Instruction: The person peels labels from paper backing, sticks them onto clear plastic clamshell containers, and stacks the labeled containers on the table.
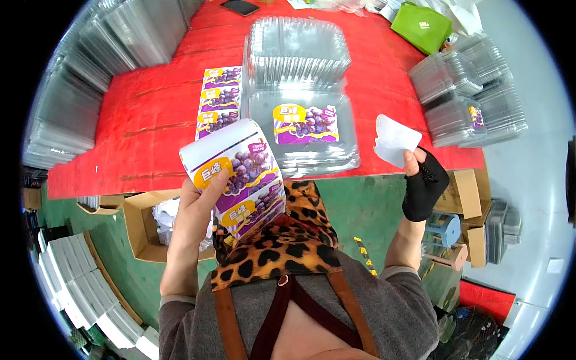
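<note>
My left hand (201, 201) is closed around a roll of grape labels (243, 171), its thumb pressed on the printed face. In my right hand (425, 186), which wears a black fingerless glove, a single label (395, 141) is pinched between thumb and fingers, white side showing. Between the hands, near the table edge, sits a stack of clear plastic trays (342, 155) with a grape label (306, 124) on the top one. A strip of grape labels (220, 99) lies left of the trays; whether it joins the roll is hidden.
Behind the front trays rises a taller clear tray stack (298, 51). More trays line the left side (78, 90) and right side (444, 78) of the red table (150, 120). A phone (240, 6) and green bag (422, 27) lie at the back. Cardboard boxes (141, 222) stand below.
</note>
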The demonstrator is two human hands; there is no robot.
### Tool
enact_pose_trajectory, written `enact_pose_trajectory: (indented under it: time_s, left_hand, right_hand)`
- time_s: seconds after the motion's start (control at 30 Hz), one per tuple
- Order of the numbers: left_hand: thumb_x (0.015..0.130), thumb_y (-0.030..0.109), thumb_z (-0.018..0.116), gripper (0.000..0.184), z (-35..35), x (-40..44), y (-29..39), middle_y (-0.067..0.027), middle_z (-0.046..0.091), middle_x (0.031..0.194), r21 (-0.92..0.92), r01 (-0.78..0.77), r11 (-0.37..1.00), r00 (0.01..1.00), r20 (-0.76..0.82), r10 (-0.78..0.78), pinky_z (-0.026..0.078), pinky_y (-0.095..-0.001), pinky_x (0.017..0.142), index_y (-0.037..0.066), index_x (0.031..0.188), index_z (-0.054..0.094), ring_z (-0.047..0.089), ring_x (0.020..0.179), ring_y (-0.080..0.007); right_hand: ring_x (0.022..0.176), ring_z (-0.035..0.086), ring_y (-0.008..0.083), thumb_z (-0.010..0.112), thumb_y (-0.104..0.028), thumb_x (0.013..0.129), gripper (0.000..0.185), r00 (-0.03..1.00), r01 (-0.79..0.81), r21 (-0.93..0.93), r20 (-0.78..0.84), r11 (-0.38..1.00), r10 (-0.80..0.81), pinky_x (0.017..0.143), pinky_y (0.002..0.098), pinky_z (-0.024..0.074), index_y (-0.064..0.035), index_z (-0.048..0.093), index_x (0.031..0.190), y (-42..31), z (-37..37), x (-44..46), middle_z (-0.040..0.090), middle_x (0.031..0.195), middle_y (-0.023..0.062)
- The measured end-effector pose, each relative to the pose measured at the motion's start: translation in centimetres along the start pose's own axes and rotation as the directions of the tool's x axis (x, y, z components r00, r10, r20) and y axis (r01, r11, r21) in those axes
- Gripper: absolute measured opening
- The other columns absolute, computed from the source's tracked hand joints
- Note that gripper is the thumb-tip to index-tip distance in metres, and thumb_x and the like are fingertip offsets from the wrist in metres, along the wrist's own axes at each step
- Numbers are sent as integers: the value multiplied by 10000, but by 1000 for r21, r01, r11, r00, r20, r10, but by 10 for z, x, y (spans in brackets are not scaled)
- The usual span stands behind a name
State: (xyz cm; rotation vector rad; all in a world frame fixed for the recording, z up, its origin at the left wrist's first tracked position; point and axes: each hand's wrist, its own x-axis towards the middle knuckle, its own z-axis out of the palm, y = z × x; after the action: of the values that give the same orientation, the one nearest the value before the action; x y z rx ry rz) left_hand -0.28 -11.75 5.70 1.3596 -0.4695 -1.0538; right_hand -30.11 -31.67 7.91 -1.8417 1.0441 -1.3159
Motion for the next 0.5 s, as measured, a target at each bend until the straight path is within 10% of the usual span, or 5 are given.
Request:
enact_pose_trajectory:
  time_s: [0.3,0.5]
  left_hand:
    - [1005,186,589,318,7,-14,14,-62,670,1133,112,-75,991,996,51,70,508,-271,866,0,1263,582,621,1013,-111]
    - [1031,266,400,568,16,5,55,-285,389,1481,-655,45,755,987,148,70,472,-488,1037,-47,1490,281,551,1246,-385]
  right_hand:
    - [801,651,150,719,-76,858,132,996,80,-79,-25,994,-82,773,296,508,35,725,929,0,-5,-5,718,873,95]
    - [796,713,292,724,-110,804,87,655,641,214,347,737,-671,777,443,578,-33,734,844,-20,1,8,725,849,125]
